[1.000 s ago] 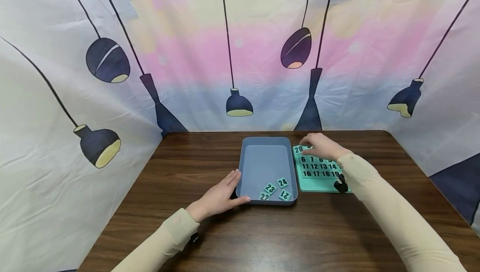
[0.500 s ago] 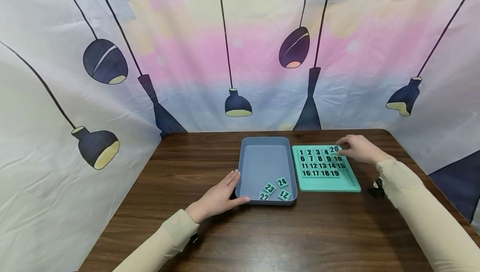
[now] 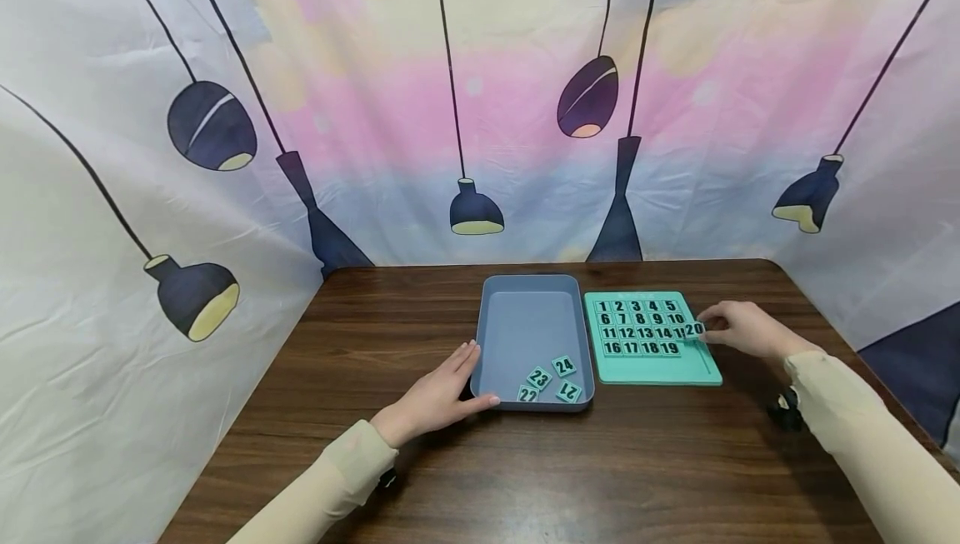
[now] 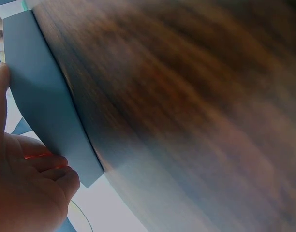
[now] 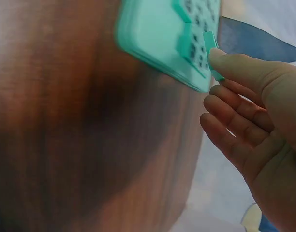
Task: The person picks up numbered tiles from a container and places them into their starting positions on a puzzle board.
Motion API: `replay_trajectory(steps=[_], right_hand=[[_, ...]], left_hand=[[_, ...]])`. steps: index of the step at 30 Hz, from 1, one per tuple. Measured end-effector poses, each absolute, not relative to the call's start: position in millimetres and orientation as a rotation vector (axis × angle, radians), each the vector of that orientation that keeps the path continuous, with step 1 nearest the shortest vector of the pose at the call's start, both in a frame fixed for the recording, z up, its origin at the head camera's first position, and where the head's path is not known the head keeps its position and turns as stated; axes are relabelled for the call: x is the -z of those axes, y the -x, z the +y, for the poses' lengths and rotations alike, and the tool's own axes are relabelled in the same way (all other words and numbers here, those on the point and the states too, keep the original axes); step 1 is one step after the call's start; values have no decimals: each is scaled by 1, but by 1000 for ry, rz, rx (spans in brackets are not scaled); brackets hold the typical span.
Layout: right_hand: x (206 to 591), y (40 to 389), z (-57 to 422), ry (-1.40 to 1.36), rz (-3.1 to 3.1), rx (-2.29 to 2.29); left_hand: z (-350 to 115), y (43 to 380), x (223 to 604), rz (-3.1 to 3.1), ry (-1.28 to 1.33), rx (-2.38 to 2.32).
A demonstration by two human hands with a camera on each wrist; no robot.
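My right hand (image 3: 750,331) pinches a small green number tile marked 20 (image 3: 693,329) between thumb and fingers. The tile is over the right end of the 11-to-15 row of a mint-green number board (image 3: 637,373), partly covering the 15. In the right wrist view the tile (image 5: 210,42) is tilted above the board (image 5: 153,34). Tiles 1 to 19 are laid out in rows on the board, with a bare spot right of 19. My left hand (image 3: 435,394) rests with extended fingers against the left side and near corner of a grey-blue tray (image 3: 528,319).
Loose tiles (image 3: 539,377) lie in the near part of the tray, including 22, 23 and 24; another one lies turned around. Tray and board stand side by side on a dark wooden table (image 3: 570,477). A lamp-patterned cloth (image 3: 525,111) hangs behind.
The right hand has carried tile 20 rightward across the board's top row, then down toward its right side, uncovering 1 to 5. The left hand and the tray have stayed put.
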State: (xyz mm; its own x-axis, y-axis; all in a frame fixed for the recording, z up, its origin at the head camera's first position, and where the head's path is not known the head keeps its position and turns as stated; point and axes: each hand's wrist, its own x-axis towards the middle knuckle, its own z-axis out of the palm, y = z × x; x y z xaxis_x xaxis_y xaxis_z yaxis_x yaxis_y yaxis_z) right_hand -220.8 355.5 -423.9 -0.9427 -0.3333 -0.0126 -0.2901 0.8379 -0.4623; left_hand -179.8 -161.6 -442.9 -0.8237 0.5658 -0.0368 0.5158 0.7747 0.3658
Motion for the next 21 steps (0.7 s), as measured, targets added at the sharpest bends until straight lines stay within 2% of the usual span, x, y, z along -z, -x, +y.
replay_trajectory(steps=[8, 21], right_hand=[[439, 205, 352, 528, 2889, 748], [446, 200, 352, 574, 2942, 709]], left_hand=[[-161, 180, 443, 2822, -861, -514], [-161, 178, 442, 2822, -860, -522]])
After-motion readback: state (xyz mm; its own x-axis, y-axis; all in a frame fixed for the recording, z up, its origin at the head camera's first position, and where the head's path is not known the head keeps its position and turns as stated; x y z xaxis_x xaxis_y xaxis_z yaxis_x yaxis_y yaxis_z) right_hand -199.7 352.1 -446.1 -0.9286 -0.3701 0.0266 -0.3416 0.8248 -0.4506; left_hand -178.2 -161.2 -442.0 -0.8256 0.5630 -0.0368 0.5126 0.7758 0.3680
